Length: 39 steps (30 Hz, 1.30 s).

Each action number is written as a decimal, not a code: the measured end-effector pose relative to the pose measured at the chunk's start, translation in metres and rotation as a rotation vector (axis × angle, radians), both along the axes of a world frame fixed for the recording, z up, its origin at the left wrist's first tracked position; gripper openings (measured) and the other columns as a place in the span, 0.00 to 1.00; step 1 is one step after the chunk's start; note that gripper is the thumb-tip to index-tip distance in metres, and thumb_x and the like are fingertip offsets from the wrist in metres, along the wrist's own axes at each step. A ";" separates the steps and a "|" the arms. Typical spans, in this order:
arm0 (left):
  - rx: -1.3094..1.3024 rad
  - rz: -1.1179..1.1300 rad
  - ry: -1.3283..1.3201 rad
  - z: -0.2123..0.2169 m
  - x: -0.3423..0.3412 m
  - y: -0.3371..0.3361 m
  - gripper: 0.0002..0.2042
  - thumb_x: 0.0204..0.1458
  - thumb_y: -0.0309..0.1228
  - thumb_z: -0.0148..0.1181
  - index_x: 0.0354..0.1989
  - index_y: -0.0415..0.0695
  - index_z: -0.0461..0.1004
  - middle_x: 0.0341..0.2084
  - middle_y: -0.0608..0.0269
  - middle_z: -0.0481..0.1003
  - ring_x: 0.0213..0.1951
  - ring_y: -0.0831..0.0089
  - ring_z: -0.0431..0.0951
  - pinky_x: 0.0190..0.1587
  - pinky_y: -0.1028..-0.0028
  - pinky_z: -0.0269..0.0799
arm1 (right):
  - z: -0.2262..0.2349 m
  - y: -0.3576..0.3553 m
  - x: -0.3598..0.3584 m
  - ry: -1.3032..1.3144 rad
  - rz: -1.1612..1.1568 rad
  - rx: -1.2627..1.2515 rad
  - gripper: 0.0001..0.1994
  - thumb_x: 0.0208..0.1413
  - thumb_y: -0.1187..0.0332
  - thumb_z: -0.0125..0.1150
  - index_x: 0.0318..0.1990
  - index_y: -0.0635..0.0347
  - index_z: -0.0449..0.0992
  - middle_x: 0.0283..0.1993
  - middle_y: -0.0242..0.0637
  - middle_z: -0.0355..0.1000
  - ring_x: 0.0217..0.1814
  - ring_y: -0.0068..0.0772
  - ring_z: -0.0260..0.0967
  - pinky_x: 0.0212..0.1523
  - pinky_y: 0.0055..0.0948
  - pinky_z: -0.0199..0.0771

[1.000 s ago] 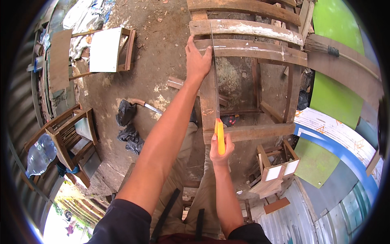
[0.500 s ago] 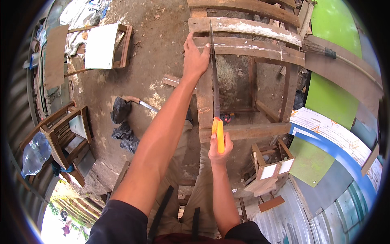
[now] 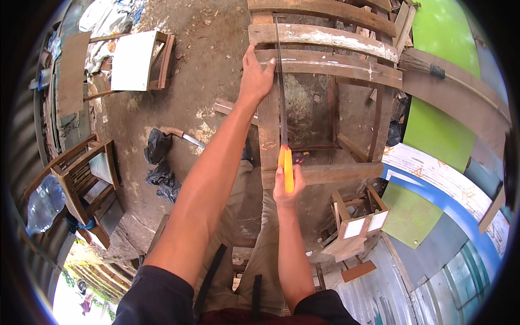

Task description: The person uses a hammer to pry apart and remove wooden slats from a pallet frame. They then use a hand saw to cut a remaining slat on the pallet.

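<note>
A handsaw point(image 3: 282, 103) with an orange-yellow handle is in my right hand point(image 3: 285, 194), its fingers closed around the grip. The long thin blade points away from me and lies across the brown wooden slat point(image 3: 336, 65) near its left end. My left hand point(image 3: 257, 77) is closed around that left end, with the thumb on top beside the blade and the fingers reaching toward the far side. The slat rests crosswise on a wooden frame point(image 3: 269, 122), which has a crosspiece point(image 3: 346, 174) at its near end. The depth of any cut cannot be made out.
Farther away, a paint-flaked slat point(image 3: 325, 39) crosses the same frame. On the dirt floor at left lie a wooden-handled blade tool point(image 3: 184, 136) and black plastic bags point(image 3: 158, 146). A small wooden stand point(image 3: 357, 222) stands at right, green panels point(image 3: 439, 132) beyond.
My right hand has pushed the handsaw away from me, so its tip reaches farther past the slats. My left hand keeps its hold on the slat's end.
</note>
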<state>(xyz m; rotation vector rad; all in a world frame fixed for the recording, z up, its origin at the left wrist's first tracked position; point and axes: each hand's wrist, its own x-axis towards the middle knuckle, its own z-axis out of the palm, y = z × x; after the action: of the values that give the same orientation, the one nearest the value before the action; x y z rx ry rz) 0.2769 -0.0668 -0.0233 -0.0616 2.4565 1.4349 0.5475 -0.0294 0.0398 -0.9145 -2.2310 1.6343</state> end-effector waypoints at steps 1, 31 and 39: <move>0.000 0.004 -0.007 -0.001 0.000 -0.002 0.34 0.62 0.39 0.56 0.71 0.42 0.47 0.68 0.35 0.53 0.68 0.39 0.58 0.68 0.53 0.58 | 0.002 -0.003 0.018 0.010 0.025 0.037 0.11 0.57 0.68 0.64 0.27 0.62 0.70 0.19 0.36 0.68 0.18 0.25 0.65 0.22 0.25 0.65; 0.038 0.005 -0.054 -0.001 -0.003 0.000 0.30 0.63 0.40 0.55 0.68 0.42 0.52 0.66 0.38 0.56 0.68 0.44 0.59 0.68 0.57 0.56 | 0.010 0.004 -0.045 0.029 -0.033 -0.136 0.11 0.62 0.68 0.60 0.29 0.61 0.66 0.21 0.25 0.62 0.22 0.15 0.56 0.23 0.22 0.56; 0.027 0.039 -0.044 -0.001 0.003 -0.007 0.29 0.61 0.39 0.57 0.67 0.45 0.54 0.65 0.39 0.57 0.66 0.41 0.62 0.66 0.55 0.60 | 0.027 -0.013 0.043 0.009 -0.013 -0.050 0.08 0.59 0.69 0.63 0.31 0.62 0.72 0.19 0.32 0.67 0.19 0.22 0.65 0.23 0.23 0.65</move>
<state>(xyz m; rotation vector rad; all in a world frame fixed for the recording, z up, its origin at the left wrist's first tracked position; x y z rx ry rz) 0.2803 -0.0738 -0.0239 -0.1337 2.4127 1.4670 0.5909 -0.0423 0.0672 -0.9291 -2.1832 1.6921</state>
